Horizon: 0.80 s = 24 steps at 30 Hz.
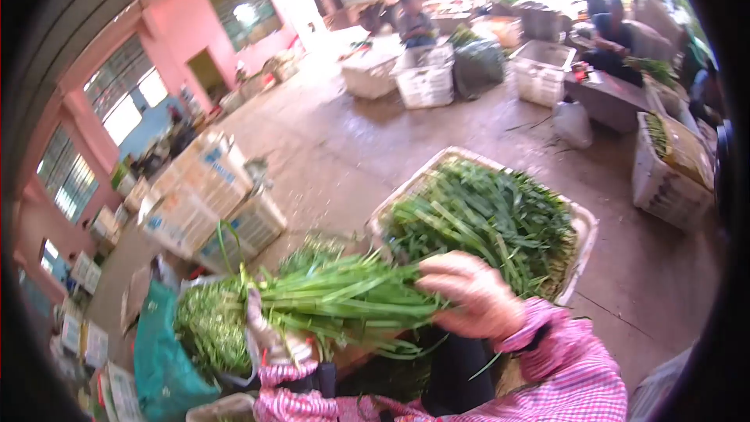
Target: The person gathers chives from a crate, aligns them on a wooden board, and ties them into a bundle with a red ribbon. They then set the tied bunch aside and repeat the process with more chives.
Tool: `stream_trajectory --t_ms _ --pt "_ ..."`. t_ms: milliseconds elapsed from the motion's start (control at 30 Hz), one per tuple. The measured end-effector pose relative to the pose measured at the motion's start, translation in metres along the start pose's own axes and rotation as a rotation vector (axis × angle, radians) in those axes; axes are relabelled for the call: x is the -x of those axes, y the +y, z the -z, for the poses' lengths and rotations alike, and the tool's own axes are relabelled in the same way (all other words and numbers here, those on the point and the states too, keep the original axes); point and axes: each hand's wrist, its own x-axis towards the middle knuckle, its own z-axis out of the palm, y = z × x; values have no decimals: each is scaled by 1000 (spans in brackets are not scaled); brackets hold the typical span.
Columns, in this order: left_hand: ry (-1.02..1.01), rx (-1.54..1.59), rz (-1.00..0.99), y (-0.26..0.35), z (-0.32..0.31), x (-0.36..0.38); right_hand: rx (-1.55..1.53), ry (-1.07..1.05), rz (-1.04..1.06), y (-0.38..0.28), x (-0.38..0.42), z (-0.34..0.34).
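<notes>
A bunch of long green leafy stalks (344,291) lies across the lower middle of the view. My left hand (281,342), in a pale glove, grips the bunch near its left end. At the leaf tips on the right is my right hand (475,295), its fingers bent around them. Behind that hand, a white crate (580,254) holds a heap of similar green leaves (484,215). More cut greens (212,320) lie left of my left hand, beside a teal sack (164,355).
Stacked cartons (199,191) stand at the left. White crates (426,82) and a dark sack (478,66) stand farther back on the floor. Other people sit at the back, one near the middle (416,23) and others at the right beside a low bench (605,98).
</notes>
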Motion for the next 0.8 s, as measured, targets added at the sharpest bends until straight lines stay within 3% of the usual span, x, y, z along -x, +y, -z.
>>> stream_trajectory --t_ms 67,233,367,467,567,600,633,800 --pt "-185 35 6 -8 6 5 -33 -10 117 -18 -19 -23" --pt "-177 -107 -125 -14 26 14 -62 -179 47 -45 -45 -88" --pt "-221 -302 -303 -7 38 18 -180 -140 99 -48 -43 -113" --pt "-180 -300 -194 -5 50 24 -316 -109 92 -47 -36 -122" --pt "-266 -220 109 14 17 67 -435 -43 -50 -52 -27 -135" --pt "-194 -186 62 1 41 54 -519 -43 -148 -56 -25 -135" --pt "-237 -269 -22 15 17 72 -625 -47 -233 -57 -22 -137" --pt "-243 -287 80 10 70 56 -1065 -14 -422 -65 -17 -154"
